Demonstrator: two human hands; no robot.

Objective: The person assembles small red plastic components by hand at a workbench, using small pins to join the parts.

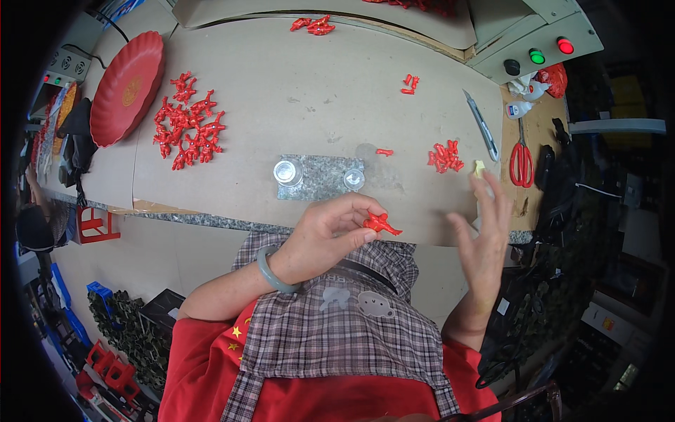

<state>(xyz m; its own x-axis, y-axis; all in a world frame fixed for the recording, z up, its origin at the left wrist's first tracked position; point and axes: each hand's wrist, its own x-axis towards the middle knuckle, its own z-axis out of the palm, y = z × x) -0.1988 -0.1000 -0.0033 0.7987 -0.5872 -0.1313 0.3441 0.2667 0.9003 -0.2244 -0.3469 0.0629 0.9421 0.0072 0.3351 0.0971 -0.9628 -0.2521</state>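
Observation:
My left hand (325, 235) pinches a small red plastic figure (380, 224) between thumb and fingers, just in front of the table's near edge; a pale green bangle is on that wrist. My right hand (485, 225) is raised beside it with fingers spread, and a small yellowish piece (479, 169) shows at its fingertips. I cannot tell if the fingers grip that piece. A grey stone slab (320, 179) with two small clear jars (288, 172) on it lies just beyond my hands.
A large heap of red figures (188, 123) lies at the left beside a red plate (126, 88). A smaller pile (445, 157) and stray pieces lie right. A utility knife (481, 125), red scissors (521, 158) and a button box (538, 49) are at the right.

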